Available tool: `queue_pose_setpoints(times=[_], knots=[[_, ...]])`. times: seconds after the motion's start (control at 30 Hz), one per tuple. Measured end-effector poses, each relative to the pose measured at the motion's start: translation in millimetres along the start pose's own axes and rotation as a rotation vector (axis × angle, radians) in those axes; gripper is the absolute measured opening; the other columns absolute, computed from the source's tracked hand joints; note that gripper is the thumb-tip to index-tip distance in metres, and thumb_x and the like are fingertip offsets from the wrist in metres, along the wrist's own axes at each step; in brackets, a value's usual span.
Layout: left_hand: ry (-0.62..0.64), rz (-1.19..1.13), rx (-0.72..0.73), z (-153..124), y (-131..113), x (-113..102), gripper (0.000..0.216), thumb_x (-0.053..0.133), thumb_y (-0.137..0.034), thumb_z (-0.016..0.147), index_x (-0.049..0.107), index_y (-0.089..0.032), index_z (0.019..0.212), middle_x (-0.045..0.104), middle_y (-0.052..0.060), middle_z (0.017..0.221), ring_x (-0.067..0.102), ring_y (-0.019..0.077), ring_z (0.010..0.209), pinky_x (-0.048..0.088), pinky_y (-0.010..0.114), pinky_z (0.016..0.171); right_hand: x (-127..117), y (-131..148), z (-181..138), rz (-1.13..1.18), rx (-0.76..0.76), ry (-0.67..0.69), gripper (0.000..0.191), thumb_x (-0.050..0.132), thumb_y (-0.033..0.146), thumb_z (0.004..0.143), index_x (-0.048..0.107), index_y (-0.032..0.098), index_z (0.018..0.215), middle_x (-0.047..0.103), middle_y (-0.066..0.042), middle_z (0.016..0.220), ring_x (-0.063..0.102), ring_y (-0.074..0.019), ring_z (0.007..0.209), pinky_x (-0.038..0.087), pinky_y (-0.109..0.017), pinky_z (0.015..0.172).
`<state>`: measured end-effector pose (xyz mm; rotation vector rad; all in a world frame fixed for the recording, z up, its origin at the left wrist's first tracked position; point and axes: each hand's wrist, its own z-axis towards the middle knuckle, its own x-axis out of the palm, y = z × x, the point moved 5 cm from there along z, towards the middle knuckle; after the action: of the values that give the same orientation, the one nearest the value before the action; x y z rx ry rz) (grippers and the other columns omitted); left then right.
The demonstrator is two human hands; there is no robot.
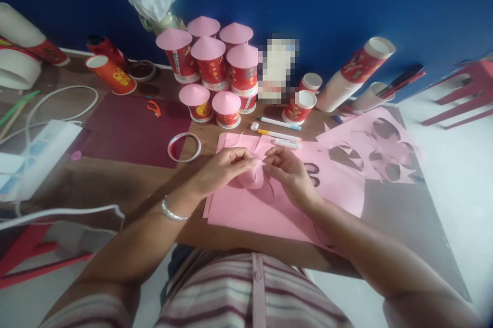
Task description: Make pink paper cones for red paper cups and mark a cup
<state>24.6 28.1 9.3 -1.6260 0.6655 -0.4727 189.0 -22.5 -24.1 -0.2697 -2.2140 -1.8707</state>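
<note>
Pink piece (252,178) at the near middle of the table, up between both hands, above the pink sheets (250,215). Its rounded edge points near, toward the body; the upper part narrows to the fingertips. Long axis hard to tell, with fingers covering part of it.

Left hand (231,162): thumb and finger pinched on the piece's upper left edge. Right hand (287,170): fingertips closed on the right edge, just beside the left ones.

Around: dark scissors (313,174) on the sheets, just right of the right hand, loops visible, blades not. Blue-capped marker (278,123), yellow marker (279,135) and white tube (288,143) lie in rows just beyond the hands, roughly left to right. Tape roll (169,148) flat to the left, partly over the maroon sheet (131,133); orange handles (154,108) on that sheet. Holed pink sheet (364,138) at right.

Containers: seven cone-topped red cups (210,72) clustered at far middle, insides hidden by the cones. Pen cup (372,96), far right, holds dark pens (402,81). Jar (165,22), far left of middle, has white tissue (154,2) bunched at its top.
</note>
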Motion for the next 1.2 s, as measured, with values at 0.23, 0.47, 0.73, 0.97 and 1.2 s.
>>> queue_pose_setpoints(times=[0.23,0.47,0.73,0.97,1.2], knots=[[-0.022,0.027,-0.043,2,3,0,0.047,0.063,-0.058,0.094,0.054,-0.017,0.073,0.042,-0.003,0.070,0.038,0.0117,0.068,0.031,0.028,0.064,0,0,-2,-0.076,-0.029,0.034,0.045,0.083,0.037,0.084,0.057,0.024,0.118,0.065,0.005,0.081,0.058,-0.0122,0.066,0.046,-0.028,0.062],[0.005,0.016,-0.056,3,4,3,0.034,0.068,-0.047,0.090,0.065,-0.016,0.078,0.057,-0.001,0.073,0.051,0.0132,0.072,0.040,0.028,0.069,1,0,-4,-0.145,-0.045,0.055,0.046,0.083,0.041,0.086,0.057,0.025,0.120,0.066,0.003,0.084,0.062,-0.0142,0.069,0.050,-0.031,0.065],[-0.085,0.017,-0.018,3,4,1,0.029,0.071,-0.042,0.086,0.065,-0.016,0.075,0.060,0.000,0.072,0.055,0.0139,0.069,0.042,0.027,0.064,4,2,-3,-0.118,0.049,0.036,0.042,0.083,0.048,0.085,0.064,0.022,0.112,0.070,-0.001,0.090,0.066,-0.0165,0.082,0.052,-0.030,0.071],[-0.160,0.050,0.056,2,2,1,0.033,0.072,-0.042,0.088,0.061,-0.016,0.070,0.058,-0.001,0.068,0.052,0.0129,0.068,0.042,0.028,0.067,5,-4,-4,-0.162,0.121,0.081,0.060,0.092,0.043,0.076,0.061,0.026,0.124,0.071,0.000,0.094,0.066,-0.0155,0.076,0.052,-0.028,0.065],[-0.149,0.137,0.091,-1,-6,9,0.025,0.067,-0.031,0.089,0.062,-0.016,0.070,0.062,0.000,0.071,0.054,0.0124,0.069,0.042,0.027,0.069,4,-7,-5,-0.226,0.136,0.102,0.060,0.091,0.041,0.077,0.060,0.028,0.127,0.074,-0.003,0.100,0.063,-0.0158,0.069,0.046,-0.027,0.053]])
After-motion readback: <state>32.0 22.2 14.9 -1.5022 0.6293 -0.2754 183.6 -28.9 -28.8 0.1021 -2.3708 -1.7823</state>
